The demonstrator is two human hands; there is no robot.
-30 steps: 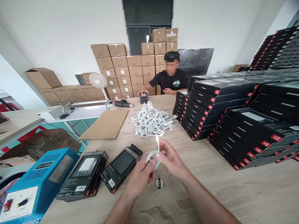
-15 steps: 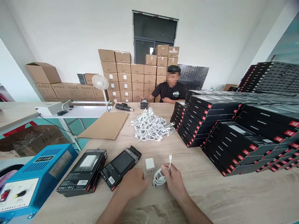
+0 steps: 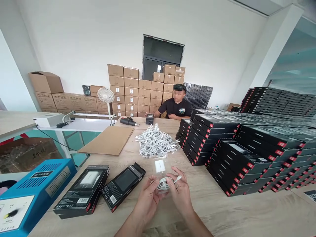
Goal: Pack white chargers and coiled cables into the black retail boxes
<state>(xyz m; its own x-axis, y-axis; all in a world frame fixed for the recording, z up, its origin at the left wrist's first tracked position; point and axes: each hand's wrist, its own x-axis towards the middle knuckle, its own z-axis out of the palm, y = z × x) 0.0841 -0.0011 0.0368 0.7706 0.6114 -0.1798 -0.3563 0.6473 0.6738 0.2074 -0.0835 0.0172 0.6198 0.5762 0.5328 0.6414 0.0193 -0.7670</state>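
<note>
Right of the hands, bare tabletop leaves room for a low sideways pass; beyond it, stacked black retail boxes form a wall. Ahead, the heap of white cables blocks a low reach, with a narrow lane between it and the cardboard sheet. Leftward, an open-flapped black box stands nearest, then the blue machine farther out.

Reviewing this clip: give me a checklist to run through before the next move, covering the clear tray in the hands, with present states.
1. Charger in the tray's upper part: ok.
2. Clear tray supported by the left hand: ok.
3. Connector tucked inside the tray: not ok, it sticks out by the right hand.
4. Coiled cable fully seated: cannot tell, fingers cover part.
5. Nearest black box open at its far end: ok.
</note>
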